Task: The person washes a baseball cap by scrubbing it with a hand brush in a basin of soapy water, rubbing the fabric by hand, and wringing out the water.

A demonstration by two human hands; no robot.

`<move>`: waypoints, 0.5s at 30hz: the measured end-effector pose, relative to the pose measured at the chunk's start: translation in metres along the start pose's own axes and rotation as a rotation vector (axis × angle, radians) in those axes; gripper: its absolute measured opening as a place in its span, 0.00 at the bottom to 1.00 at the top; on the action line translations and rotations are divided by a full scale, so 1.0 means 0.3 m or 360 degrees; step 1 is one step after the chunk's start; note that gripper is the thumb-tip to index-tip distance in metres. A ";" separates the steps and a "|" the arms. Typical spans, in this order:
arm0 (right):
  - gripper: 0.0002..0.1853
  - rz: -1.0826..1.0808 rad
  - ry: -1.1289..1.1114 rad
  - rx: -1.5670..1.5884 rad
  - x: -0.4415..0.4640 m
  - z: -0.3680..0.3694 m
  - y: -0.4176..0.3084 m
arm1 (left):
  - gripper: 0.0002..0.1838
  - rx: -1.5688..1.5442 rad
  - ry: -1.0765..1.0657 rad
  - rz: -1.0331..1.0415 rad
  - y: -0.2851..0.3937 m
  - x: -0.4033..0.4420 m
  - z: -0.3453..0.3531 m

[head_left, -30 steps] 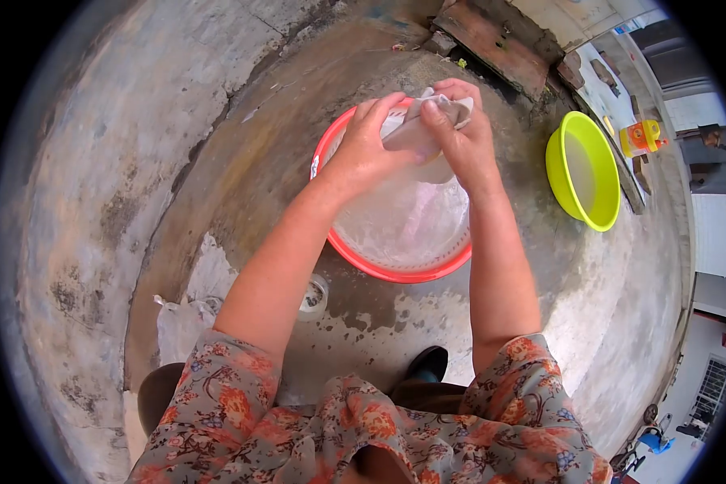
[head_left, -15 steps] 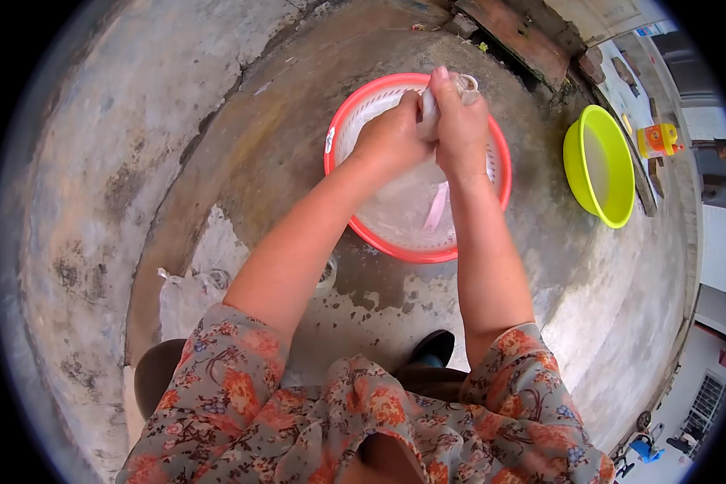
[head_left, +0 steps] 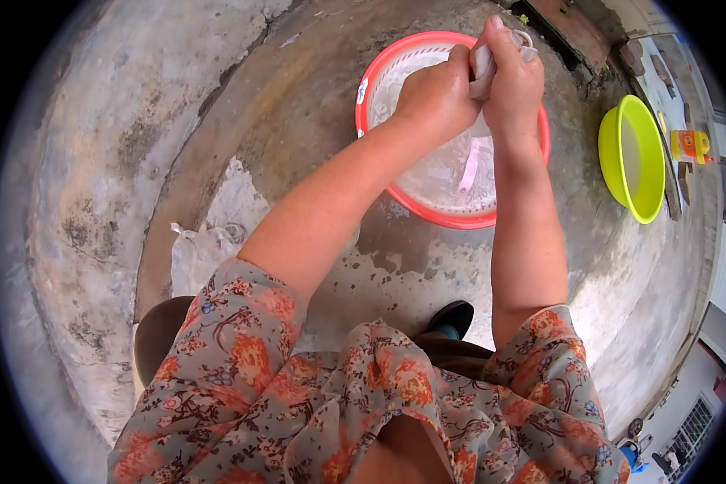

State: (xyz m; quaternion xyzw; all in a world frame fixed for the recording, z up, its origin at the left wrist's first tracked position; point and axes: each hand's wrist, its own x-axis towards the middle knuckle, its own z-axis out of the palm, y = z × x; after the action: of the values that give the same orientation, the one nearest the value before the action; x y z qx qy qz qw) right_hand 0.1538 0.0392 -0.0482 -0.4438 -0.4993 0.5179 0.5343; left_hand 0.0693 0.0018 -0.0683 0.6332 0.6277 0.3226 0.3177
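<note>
My left hand (head_left: 437, 98) and my right hand (head_left: 515, 90) are closed side by side around a bunched, wet-looking pale grey cloth (head_left: 482, 74). A loop of it sticks out past my right hand's fingers, and most of the rest is hidden in my grip. Both hands are over the far part of a red-rimmed white basin (head_left: 444, 218). Whitish water (head_left: 436, 173) lies in the basin, with a pale pink strip (head_left: 469, 165) in it.
To the right stands a yellow-green basin (head_left: 611, 153), beside an orange-and-yellow container (head_left: 689, 147). A white plastic bag (head_left: 198, 256) lies on the wet, patchy concrete floor (head_left: 379, 282) at the left. My dark shoe (head_left: 452, 316) shows below the basin.
My view has shifted, so the basins and both hands appear farther right and higher. The two hands keep hold of the cloth above the red-rimmed basin.
</note>
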 end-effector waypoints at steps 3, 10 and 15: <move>0.18 -0.0085 -0.0189 0.0036 0.015 -0.012 0.009 | 0.20 0.0023 0.0025 0.0021 0.006 0.001 -0.001; 0.17 0.0003 0.0096 0.0457 0.061 -0.069 0.036 | 0.27 0.0004 0.0001 0.0290 0.002 0.023 -0.046; 0.14 0.0011 0.0049 0.0826 0.070 -0.121 -0.029 | 0.42 -0.0375 -0.0378 0.0276 -0.039 0.038 -0.112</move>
State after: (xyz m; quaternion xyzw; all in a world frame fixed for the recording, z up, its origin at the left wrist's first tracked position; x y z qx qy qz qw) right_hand 0.1900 0.0611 -0.0421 -0.3014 -0.3399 0.6237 0.6361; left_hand 0.0354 0.0132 -0.0579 0.6772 0.4866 0.3429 0.4325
